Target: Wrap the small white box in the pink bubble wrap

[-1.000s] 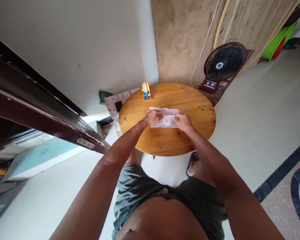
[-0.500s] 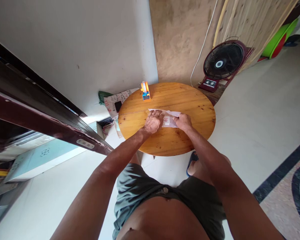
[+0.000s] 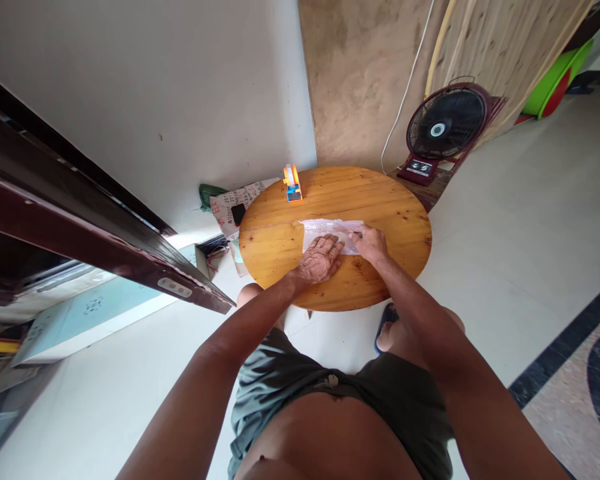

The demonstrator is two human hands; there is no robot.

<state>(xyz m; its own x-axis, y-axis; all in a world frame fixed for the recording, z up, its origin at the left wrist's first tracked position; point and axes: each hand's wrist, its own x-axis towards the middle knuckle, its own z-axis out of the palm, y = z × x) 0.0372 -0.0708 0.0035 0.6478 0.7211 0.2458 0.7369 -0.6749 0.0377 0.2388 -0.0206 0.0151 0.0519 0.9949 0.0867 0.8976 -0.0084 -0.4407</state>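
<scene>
A translucent, pinkish plastic sheet lies flat on the round wooden table, its long side running left to right. My left hand rests palm down on the sheet's lower edge, fingers stretched out and slightly apart. At the sheet's right end, my right hand has its fingers curled in, with the thumb and forefinger closed on the plastic. Part of the sheet is hidden under both hands. Beyond it stands an orange and blue tape dispenser near the table's far edge.
A dark red fan stands right of the table by a wooden panel. Left of the table are a printed carton with a dark phone-like object and a green bag. A dark door frame juts in at left.
My left hand has slid down and to the right, its fingers now more spread. The sheet's top edge lies straighter and flatter, and the printed patch in its middle no longer shows.
</scene>
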